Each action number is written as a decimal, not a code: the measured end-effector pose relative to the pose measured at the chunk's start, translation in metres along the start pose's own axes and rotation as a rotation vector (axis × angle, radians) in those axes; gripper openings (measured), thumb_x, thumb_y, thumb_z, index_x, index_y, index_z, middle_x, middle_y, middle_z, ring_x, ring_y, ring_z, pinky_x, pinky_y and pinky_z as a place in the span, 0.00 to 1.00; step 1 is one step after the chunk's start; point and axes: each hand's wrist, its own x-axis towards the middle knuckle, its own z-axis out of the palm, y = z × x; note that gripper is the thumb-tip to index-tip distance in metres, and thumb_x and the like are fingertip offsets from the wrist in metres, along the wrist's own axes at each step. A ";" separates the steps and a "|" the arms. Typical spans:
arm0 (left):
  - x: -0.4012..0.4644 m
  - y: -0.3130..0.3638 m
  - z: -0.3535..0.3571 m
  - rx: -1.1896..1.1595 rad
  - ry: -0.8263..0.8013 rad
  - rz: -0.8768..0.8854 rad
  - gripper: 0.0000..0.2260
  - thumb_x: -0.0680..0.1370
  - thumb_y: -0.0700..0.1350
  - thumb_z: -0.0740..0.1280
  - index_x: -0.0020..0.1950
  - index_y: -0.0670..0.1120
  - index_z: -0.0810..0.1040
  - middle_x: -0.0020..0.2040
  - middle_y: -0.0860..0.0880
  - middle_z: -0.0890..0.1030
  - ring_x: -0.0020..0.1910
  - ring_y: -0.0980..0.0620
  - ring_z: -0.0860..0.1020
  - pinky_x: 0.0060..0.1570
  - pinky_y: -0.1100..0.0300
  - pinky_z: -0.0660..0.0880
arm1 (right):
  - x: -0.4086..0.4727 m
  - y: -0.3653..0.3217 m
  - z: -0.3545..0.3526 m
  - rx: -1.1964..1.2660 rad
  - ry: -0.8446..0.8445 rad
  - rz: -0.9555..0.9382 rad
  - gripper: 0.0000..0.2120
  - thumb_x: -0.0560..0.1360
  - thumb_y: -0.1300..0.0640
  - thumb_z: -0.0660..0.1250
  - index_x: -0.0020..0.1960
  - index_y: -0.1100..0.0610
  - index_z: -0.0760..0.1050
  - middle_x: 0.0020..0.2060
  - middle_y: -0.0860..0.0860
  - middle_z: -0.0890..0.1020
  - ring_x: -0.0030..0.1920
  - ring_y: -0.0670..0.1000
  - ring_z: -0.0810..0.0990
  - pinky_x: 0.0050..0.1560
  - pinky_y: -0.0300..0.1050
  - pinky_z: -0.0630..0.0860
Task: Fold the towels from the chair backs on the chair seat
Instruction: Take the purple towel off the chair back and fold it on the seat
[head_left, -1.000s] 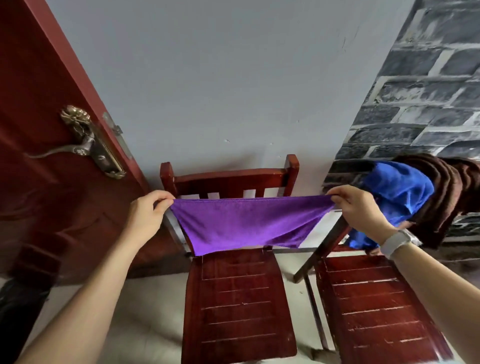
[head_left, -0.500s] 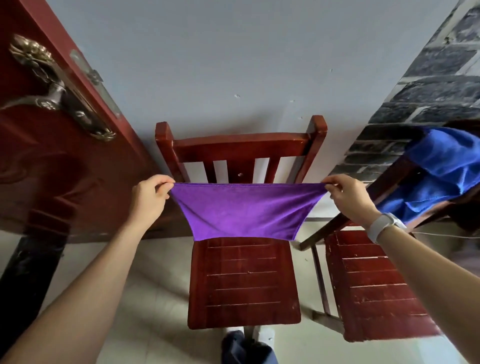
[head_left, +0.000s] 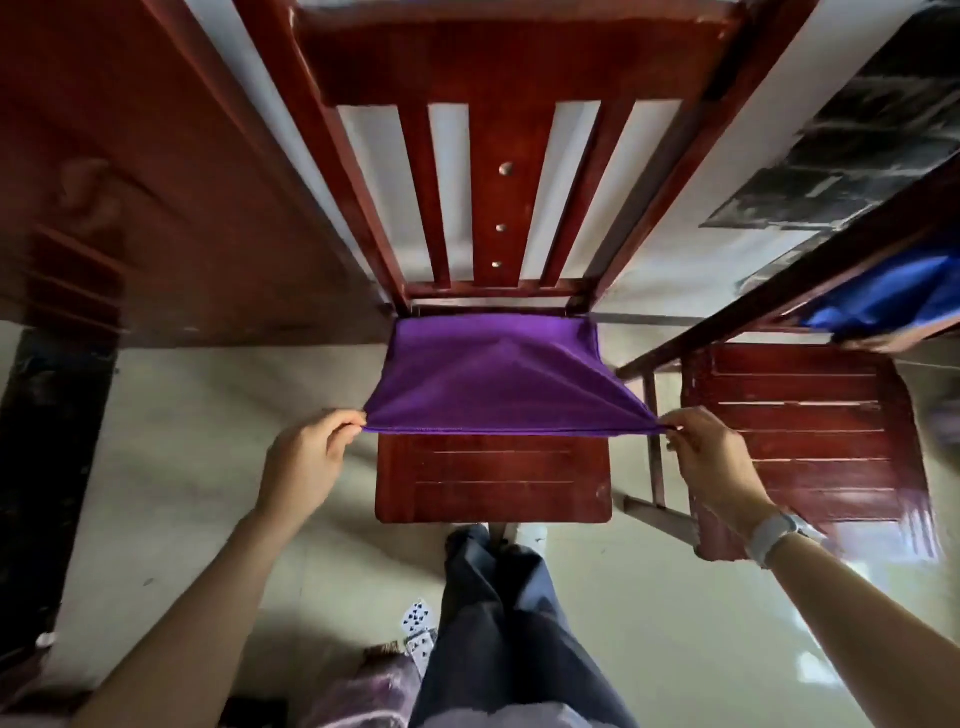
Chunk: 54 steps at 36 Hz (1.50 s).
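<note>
A purple towel (head_left: 488, 374) lies over the back half of the red wooden chair seat (head_left: 493, 483), its far edge against the foot of the chair back (head_left: 504, 156). My left hand (head_left: 306, 457) pinches the towel's near left corner. At the near right corner, my right hand (head_left: 711, 457) pinches the cloth, and the near edge is stretched taut between them just above the seat. A blue towel (head_left: 893, 291) hangs on the back of the second chair at the right.
A second red chair seat (head_left: 810, 431) stands close on the right. A dark red door (head_left: 130, 208) fills the left. My dark-trousered legs (head_left: 509, 623) stand at the seat's front edge. Playing cards (head_left: 418, 626) lie on the pale tiled floor.
Both hands have lowered the purple towel from in front of the chair back down onto the seat. The view has tilted downward, closer to the chair.
</note>
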 end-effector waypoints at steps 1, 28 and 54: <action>-0.010 -0.010 0.013 0.026 -0.046 0.000 0.05 0.74 0.37 0.68 0.48 0.43 0.81 0.45 0.48 0.84 0.42 0.47 0.82 0.43 0.57 0.72 | -0.009 0.012 0.013 -0.025 -0.033 0.022 0.09 0.72 0.72 0.63 0.48 0.63 0.79 0.44 0.56 0.80 0.42 0.59 0.81 0.46 0.46 0.74; -0.035 -0.070 0.183 0.317 -0.295 0.089 0.16 0.73 0.46 0.54 0.48 0.44 0.80 0.42 0.45 0.80 0.40 0.42 0.78 0.39 0.52 0.76 | -0.025 0.097 0.175 -0.413 -0.265 -0.117 0.18 0.70 0.57 0.53 0.49 0.57 0.80 0.46 0.55 0.82 0.46 0.61 0.80 0.45 0.53 0.75; 0.152 -0.106 0.223 0.397 -0.133 0.011 0.22 0.81 0.50 0.50 0.75 0.46 0.56 0.76 0.48 0.55 0.76 0.48 0.49 0.70 0.39 0.47 | 0.189 0.105 0.178 -0.459 -0.066 -0.098 0.27 0.76 0.48 0.47 0.74 0.55 0.58 0.74 0.53 0.58 0.74 0.56 0.57 0.72 0.59 0.52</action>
